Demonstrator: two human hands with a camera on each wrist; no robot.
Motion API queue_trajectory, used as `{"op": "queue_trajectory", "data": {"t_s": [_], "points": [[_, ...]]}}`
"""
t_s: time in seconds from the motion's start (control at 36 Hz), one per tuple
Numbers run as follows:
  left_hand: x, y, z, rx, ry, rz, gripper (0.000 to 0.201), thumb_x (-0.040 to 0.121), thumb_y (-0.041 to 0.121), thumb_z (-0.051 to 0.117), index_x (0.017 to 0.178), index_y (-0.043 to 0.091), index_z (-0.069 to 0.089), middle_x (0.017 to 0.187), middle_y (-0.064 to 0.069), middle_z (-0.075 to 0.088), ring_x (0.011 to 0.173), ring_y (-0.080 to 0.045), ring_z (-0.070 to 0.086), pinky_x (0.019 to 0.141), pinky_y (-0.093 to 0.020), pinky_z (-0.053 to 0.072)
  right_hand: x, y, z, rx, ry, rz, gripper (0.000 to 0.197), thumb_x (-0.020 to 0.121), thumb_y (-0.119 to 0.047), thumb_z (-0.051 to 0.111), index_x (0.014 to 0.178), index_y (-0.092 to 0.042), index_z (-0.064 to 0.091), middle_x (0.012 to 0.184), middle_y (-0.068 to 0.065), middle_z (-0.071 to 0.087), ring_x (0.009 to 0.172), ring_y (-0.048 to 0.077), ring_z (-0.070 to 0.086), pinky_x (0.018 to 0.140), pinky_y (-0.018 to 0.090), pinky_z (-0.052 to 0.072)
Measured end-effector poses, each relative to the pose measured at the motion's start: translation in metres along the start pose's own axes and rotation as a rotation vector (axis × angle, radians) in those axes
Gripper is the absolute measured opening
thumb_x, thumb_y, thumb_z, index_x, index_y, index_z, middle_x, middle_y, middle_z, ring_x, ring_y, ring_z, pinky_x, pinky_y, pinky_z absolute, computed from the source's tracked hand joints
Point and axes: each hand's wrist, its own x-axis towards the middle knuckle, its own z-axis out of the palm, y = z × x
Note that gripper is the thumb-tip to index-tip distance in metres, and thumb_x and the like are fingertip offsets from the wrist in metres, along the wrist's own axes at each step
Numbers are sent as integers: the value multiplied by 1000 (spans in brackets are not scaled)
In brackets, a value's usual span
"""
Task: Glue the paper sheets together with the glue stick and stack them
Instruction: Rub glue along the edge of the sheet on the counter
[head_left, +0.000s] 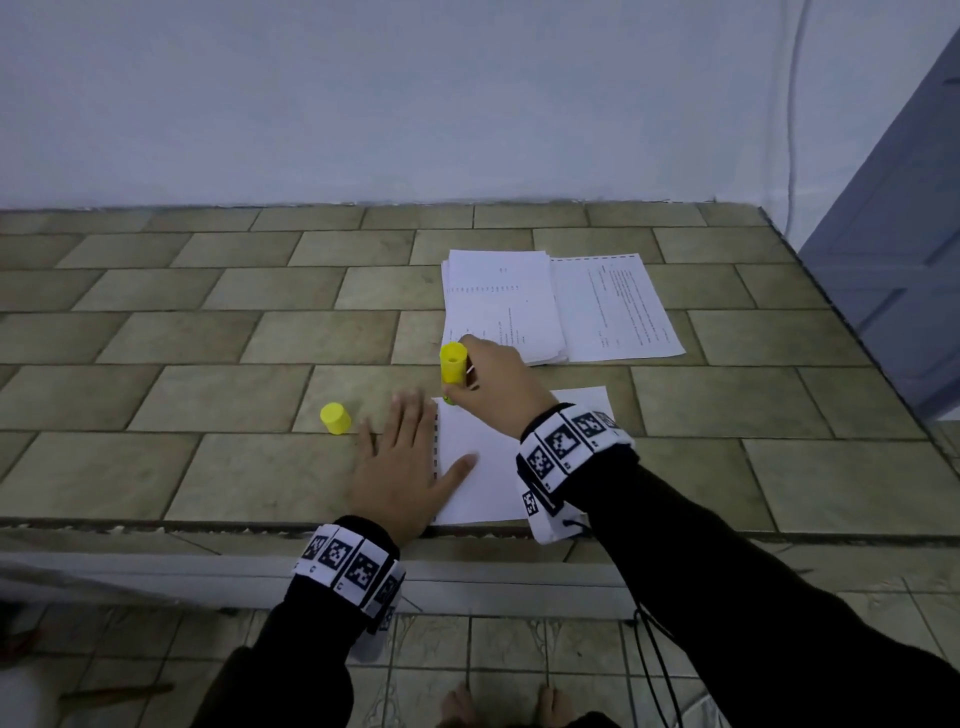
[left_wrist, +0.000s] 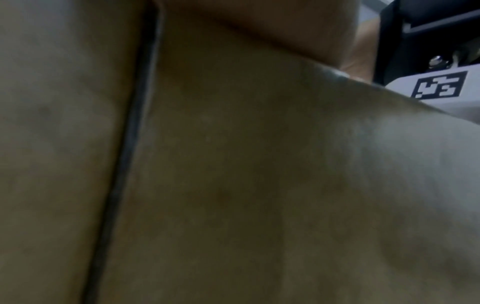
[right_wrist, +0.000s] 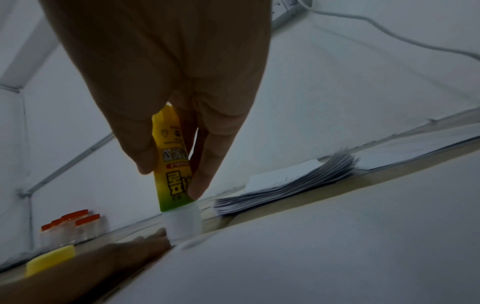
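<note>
Head view shows the right hand (head_left: 493, 384) gripping the glue stick (head_left: 453, 370), tip pressed at the sheet (head_left: 488, 467)'s eleven-o'clock corner, while the left hand (head_left: 400, 467) lies flat at nine o'clock, likely pinning it.

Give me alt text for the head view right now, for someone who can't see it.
The right hand presses an uncapped yellow glue stick onto the far left corner of a white sheet, which the flat left hand steadies. Its cap stands to the left; a paper stack lies beyond.

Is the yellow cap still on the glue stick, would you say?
No, the yellow cap stands on the tiles apart from the glue stick in the right hand.
</note>
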Motion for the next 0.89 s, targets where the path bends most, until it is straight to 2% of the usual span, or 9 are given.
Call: {"op": "queue_trajectory", "data": {"t_s": [0.06,0.14,0.25,0.36,0.42,0.56,0.72,0.81,0.89], "points": [[1,-1,0,-2,-3,5,104,75,81,-5,158,19,-4,165,1,-10,151,-17,-14,120,-51,-7,2,-1,4,-24,-14,-11,17,85,-14,66,90,-6,52,94,16,62,88,32,59,79,43,49],[2,-2,0,-18,-3,17,105,74,83,-5,157,19,-5,165,2,-12,151,-17,-15,120,-52,-8,4,-2,8,-83,-31,-23,24,87,-16,64,104,-3,53,100,17,60,94,31,56,74,33,42],[2,-3,2,-16,3,14,104,74,83,-5,157,21,-8,164,4,-14,151,-15,-16,119,-51,-9,6,-2,8,-136,-35,-23,29,89,-19,64,109,-2,51,104,16,59,97,31,55,71,29,36],[3,-3,4,-13,14,10,104,75,83,-5,158,21,-3,164,5,-12,151,-16,-13,120,-51,-9,0,4,1,-138,-28,-3,22,88,-19,65,97,-11,47,101,16,60,94,30,56,72,31,39],[3,-3,5,4,20,5,105,74,83,-6,158,20,-2,165,4,-10,152,-16,-11,120,-50,-8,-6,11,-6,-113,-9,29,21,87,-18,65,92,-13,45,99,16,61,93,31,57,75,36,45],[4,-3,5,18,15,5,110,70,85,-12,158,19,-2,165,2,-8,152,-17,-9,120,-51,-7,-25,33,-32,-112,61,128,22,87,-19,65,96,-9,49,101,13,60,93,28,57,77,35,45],[4,-2,3,22,11,0,119,63,88,-23,158,19,-2,165,2,-9,152,-17,-11,120,-51,-6,-50,64,-62,-95,170,227,22,85,-15,67,89,-8,47,94,15,63,87,31,59,76,39,47],[3,-1,4,41,16,1,113,67,86,-19,158,20,-3,165,1,-9,152,-18,-10,120,-52,-5,-61,76,-72,-52,224,244,19,88,-15,64,88,-2,52,88,15,66,82,31,62,74,43,51],[1,-1,4,38,38,20,102,73,83,-14,157,27,-5,166,-2,-4,152,-22,-6,119,-54,-2,-70,87,-80,-39,256,256,17,87,-16,65,90,-3,54,87,14,67,81,28,64,75,47,53]]}}
